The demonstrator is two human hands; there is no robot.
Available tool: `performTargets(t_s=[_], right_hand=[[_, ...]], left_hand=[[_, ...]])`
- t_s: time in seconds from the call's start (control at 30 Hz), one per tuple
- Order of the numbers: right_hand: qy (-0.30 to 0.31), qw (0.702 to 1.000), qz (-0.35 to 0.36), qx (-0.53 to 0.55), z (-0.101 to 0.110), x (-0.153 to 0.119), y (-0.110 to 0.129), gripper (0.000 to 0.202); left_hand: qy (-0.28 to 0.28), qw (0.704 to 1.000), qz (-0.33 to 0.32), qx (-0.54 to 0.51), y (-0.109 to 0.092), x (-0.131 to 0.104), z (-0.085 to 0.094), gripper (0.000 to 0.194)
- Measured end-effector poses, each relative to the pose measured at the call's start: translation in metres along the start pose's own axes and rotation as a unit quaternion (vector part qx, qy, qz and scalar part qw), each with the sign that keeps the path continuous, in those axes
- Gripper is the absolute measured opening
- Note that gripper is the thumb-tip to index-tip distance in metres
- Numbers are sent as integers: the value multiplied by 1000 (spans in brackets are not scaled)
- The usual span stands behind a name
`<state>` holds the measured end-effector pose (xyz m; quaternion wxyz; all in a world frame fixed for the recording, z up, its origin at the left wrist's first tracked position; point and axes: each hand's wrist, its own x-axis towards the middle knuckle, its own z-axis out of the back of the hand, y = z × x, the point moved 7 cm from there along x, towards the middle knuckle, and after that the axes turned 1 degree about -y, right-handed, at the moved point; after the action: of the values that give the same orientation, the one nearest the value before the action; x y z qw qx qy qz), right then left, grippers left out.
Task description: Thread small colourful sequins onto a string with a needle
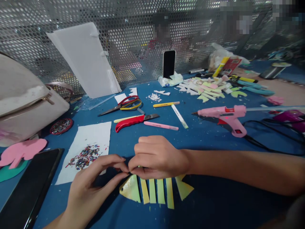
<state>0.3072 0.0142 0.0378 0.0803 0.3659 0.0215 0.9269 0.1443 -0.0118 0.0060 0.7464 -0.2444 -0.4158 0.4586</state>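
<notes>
Fish head (132,190) on the table (221,206), with left hand (92,187) pinching in close at its upper edge and right hand (159,157) curled just above and to its right. Cannot tell the exact opening of either grip, or anything held there. Could knock the loose strips (152,190) and tail piece (184,189), right of the fish head, askew with a low wrist. Possible scatter of sparkly bits (84,156), beyond and left of the fish head, from a left-hand bump.
</notes>
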Motion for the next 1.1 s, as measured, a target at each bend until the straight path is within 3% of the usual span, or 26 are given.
performTargets(t_s=[0.17, 0.37, 0.9, 1.1], right_hand=[[-40, 997, -28, 51, 3, -1, -6, 17], [-49, 986, -96, 126, 1, -5, -19, 16], [-55, 974, -136, 171, 2, -5, -26, 13], [-67, 975, -133, 165, 4, -3, -25, 14]], left_hand=[[45, 998, -27, 24, -10, 9, -4, 11], [67, 995, -67, 41, -22, 16, -6, 14], [43, 996, 63, -47, -9, 19, -8, 13], [23, 994, 90, -64, -4, 19, -9, 20]])
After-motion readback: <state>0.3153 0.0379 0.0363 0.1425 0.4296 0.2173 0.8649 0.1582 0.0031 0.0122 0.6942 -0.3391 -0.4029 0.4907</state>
